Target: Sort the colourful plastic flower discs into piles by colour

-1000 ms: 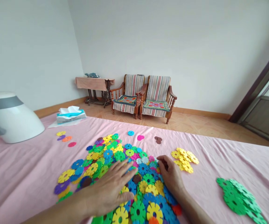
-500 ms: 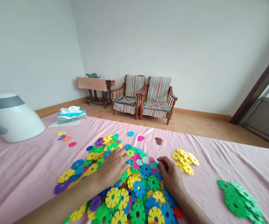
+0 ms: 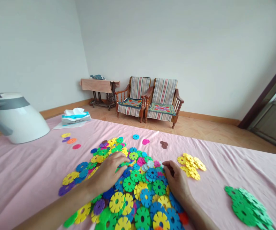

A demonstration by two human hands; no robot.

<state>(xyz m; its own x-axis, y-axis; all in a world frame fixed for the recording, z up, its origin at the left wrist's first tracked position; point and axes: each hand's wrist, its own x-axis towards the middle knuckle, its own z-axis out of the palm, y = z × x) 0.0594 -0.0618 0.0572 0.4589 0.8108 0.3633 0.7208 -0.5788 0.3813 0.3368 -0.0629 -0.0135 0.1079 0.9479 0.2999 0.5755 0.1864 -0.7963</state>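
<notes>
A big heap of notched plastic snowflake discs (image 3: 142, 218) in many colours lies in front of me. My left hand (image 3: 112, 171) reaches over its middle, thumb apart from the bent fingers. Green discs (image 3: 123, 164) show between thumb and fingers, and I see nothing clearly gripped. At the heap's right edge my right hand (image 3: 177, 179) is closed, thumb and forefinger together. The edge of a whitish disc (image 3: 161, 164) shows at those fingertips; the rest of it is hidden. Paler discs (image 3: 149, 164) lie just left of it.
Right of the heap are yellow discs (image 3: 191, 165) and green discs (image 3: 248, 206). Beyond it lie a blue disc (image 3: 135, 136), pink discs (image 3: 145, 141) and brown discs (image 3: 164, 144). A white jug (image 3: 30, 123) and a tissue box (image 3: 76, 119) stand left on the pink cloth (image 3: 32, 172).
My left hand has drawn back a little to the left, uncovering more green and blue discs. My right hand stays at the same spot. The view has shifted slightly.
</notes>
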